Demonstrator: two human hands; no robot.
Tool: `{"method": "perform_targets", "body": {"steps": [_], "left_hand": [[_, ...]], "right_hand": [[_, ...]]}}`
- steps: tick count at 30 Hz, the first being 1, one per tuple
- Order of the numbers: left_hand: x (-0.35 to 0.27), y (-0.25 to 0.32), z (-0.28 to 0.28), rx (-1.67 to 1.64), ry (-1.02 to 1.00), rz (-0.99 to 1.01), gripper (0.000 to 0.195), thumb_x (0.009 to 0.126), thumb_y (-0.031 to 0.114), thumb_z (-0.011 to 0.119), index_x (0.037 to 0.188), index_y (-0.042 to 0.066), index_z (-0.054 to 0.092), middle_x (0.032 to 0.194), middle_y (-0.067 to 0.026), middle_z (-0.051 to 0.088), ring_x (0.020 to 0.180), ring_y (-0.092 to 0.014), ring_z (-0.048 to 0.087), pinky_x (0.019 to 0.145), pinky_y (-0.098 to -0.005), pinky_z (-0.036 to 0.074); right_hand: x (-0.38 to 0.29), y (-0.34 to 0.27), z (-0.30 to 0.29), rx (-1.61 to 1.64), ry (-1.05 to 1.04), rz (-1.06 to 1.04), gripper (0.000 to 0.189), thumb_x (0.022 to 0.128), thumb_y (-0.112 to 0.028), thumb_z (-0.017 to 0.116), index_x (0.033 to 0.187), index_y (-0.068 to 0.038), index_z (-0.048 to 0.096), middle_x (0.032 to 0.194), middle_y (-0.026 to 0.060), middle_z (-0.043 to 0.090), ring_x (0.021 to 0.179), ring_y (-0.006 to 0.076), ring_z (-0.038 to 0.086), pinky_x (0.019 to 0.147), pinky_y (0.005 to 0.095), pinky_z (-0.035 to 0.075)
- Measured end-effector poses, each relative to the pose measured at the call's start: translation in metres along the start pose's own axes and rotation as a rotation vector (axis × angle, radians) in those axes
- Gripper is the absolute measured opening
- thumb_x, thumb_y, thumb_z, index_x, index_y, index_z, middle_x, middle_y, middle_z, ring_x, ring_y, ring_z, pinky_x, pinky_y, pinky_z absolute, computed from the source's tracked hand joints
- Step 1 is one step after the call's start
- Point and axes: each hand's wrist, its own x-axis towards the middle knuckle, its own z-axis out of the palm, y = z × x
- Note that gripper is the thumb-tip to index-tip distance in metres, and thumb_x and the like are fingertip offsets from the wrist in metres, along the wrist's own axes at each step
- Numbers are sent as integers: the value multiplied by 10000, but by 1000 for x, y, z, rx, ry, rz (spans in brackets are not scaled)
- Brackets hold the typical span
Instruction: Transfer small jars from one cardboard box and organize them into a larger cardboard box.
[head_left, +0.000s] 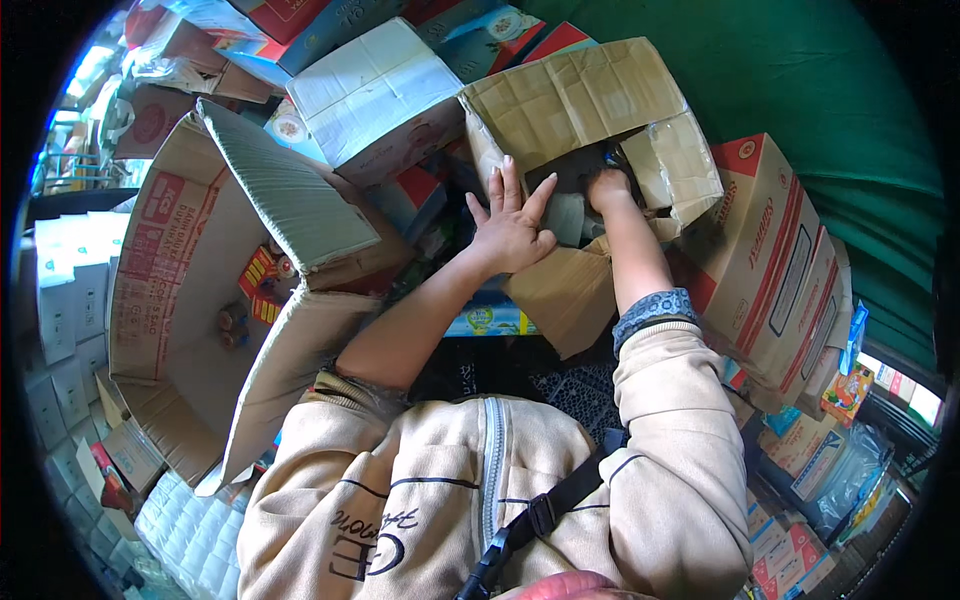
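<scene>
An open brown cardboard box (577, 97) stands before me with its flaps folded out. My left hand (514, 229) lies with fingers spread at the box's near left corner and holds nothing. My right hand (609, 187) reaches down into the box; its fingertips are lost in shadow, so whether they grip anything is unclear. A dark shiny item (613, 155) shows just beyond those fingers. Pale translucent material (566, 216) lies in the box between the two hands. The near flap (566, 292) hangs down towards my lap.
To the left, a large open carton (169, 277) holds red-and-yellow packs (262, 283) and small brown containers (233, 324). A closed white-topped carton (379, 90) stands behind. Stacked printed cartons (776, 262) rise at right beside a green cloth (817, 97). White boxes (75, 292) line the far left.
</scene>
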Motion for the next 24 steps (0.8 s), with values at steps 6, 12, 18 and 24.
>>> {"method": "perform_targets", "body": {"steps": [6, 12, 18, 24], "left_hand": [[0, -1, -3, 2, 0, -22, 777, 749, 405, 508, 1423, 307, 134, 1452, -230, -172, 1338, -449, -104, 964, -698, -4], [-2, 8, -8, 61, 40, -69, 757, 748, 414, 509, 1419, 309, 174, 1472, -197, -132, 1357, -417, -36, 971, -694, -8], [-22, 7, -14, 106, 152, -76, 692, 775, 421, 549, 1392, 277, 268, 1477, -204, 6, 1337, -447, 91, 995, -665, 109], [-89, 22, -47, -427, 411, 204, 296, 828, 150, 628, 1098, 36, 581, 934, -119, 618, 817, -146, 577, 714, -276, 481]], "right_hand": [[-31, 5, -17, 269, 148, 57, 404, 756, -142, 582, 1147, -55, 532, 1039, 175, 623, 973, 294, 604, 823, 386, 486], [-64, 30, -33, 906, 645, -17, 561, 647, -147, 718, 1130, -14, 464, 1020, 166, 617, 956, 273, 604, 821, 368, 478], [-135, 25, -72, 1652, 861, -526, 454, 739, -3, 679, 1138, -12, 463, 992, 43, 586, 888, 80, 570, 792, 225, 462], [-230, -2, -95, 1890, 820, -755, 479, 737, -5, 667, 1168, -21, 458, 1035, 32, 558, 952, 94, 536, 869, 241, 417]]}}
